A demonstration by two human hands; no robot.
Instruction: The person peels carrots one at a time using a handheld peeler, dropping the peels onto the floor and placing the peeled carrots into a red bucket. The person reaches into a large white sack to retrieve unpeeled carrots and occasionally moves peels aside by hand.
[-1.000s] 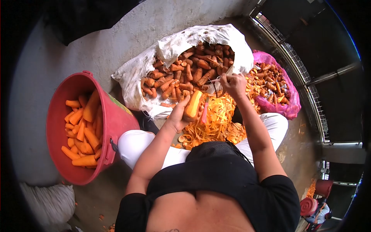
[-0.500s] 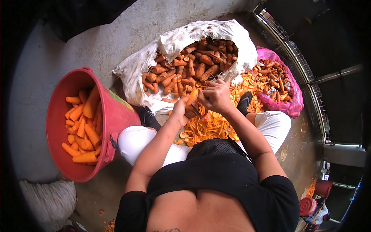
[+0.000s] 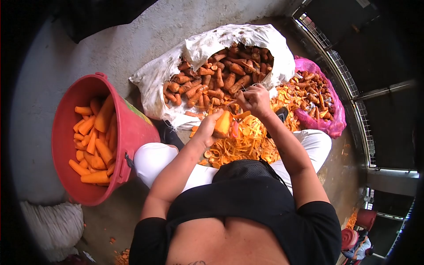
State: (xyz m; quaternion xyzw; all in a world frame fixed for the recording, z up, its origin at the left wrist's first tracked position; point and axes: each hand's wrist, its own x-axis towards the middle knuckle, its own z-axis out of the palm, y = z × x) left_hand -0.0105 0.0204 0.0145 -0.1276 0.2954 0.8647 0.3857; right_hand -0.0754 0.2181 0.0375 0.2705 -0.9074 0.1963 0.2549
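My left hand (image 3: 208, 128) is closed around a thick, partly peeled carrot (image 3: 223, 124), its bright orange side facing up. Just right of it and a little higher is my right hand (image 3: 255, 100), a fist around a peeler that is mostly hidden by the fingers. The two hands are apart. Below them lies a heap of orange peel strips (image 3: 243, 145) on the floor between my legs. Beyond the hands, unpeeled brownish carrots (image 3: 229, 79) fill the mouth of a white woven sack (image 3: 203, 48).
At left stands a red bucket (image 3: 66, 168) holding peeled carrots (image 3: 97, 150). A pink bag (image 3: 333, 126) of carrot pieces and scraps lies at right, by dark panels. A bundled white sack (image 3: 55, 225) sits lower left. Another person (image 3: 362, 249) is far off at lower right.
My right hand has moved up and right, away from the carrot. The carrot in my left hand now shows more of its orange side.
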